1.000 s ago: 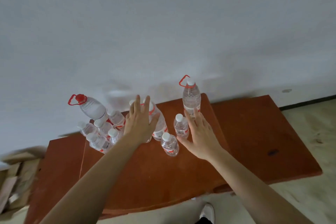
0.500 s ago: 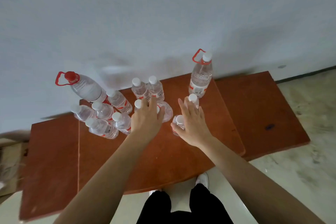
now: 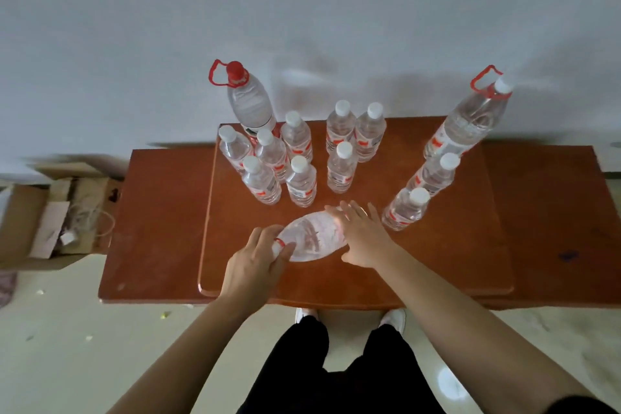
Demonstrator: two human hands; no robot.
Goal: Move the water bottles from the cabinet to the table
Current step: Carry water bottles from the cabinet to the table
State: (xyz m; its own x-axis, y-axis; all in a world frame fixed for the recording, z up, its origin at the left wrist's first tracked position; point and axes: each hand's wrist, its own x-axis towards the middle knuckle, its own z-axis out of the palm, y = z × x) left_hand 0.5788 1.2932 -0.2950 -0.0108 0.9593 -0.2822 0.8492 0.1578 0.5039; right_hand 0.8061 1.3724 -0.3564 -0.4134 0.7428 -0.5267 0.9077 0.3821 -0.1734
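A large clear water bottle (image 3: pixel 312 239) lies tilted between my hands above the red-brown table (image 3: pixel 437 262). My left hand (image 3: pixel 258 262) grips its neck end, fingers curled round it. My right hand (image 3: pixel 363 235) presses flat against its far side with straight fingers. Several small white-capped bottles (image 3: pixel 268 171) stand in a cluster at the back left, three more (image 3: pixel 356 141) at the back middle, and two (image 3: pixel 420 195) at the right. Two tall bottles with red handles stand at the back: one on the left (image 3: pixel 248 101), one on the right (image 3: pixel 470 121).
A white wall rises right behind the table. An open cardboard box (image 3: pixel 50 212) with cords sits on the floor to the left. My legs and white shoes (image 3: pixel 393 318) are at the table's front edge. Lower table wings extend left and right.
The view has tipped down and come closer. Both hands have drawn back toward me, and a large bottle now lies between them; earlier they hovered flat over the standing bottles.
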